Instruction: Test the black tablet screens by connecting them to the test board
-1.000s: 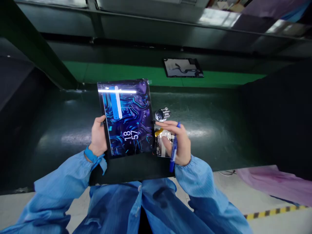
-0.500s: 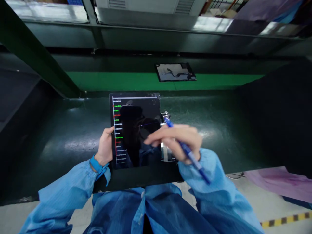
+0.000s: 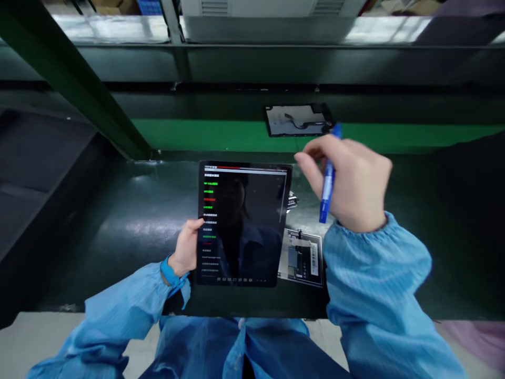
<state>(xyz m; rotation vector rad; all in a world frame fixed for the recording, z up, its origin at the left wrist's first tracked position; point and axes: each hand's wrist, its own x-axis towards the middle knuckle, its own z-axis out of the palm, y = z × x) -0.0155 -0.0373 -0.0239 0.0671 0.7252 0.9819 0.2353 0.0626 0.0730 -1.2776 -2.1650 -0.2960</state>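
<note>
Over the dark glossy counter (image 3: 118, 221), near its front edge, the left hand (image 3: 188, 250) has its fingers closed on a tablet (image 3: 242, 223); the right hand (image 3: 349, 181) grips a blue pen (image 3: 327, 189). Beyond runs a green belt (image 3: 221, 134) carrying a tray (image 3: 295, 120).

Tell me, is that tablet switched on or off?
On: the tablet in the left hand shows green and red text lines.

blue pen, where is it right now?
In the head view the blue pen is right of centre, held upright in the raised right hand, above the bench and just right of the tablet that the left hand grips.
</note>
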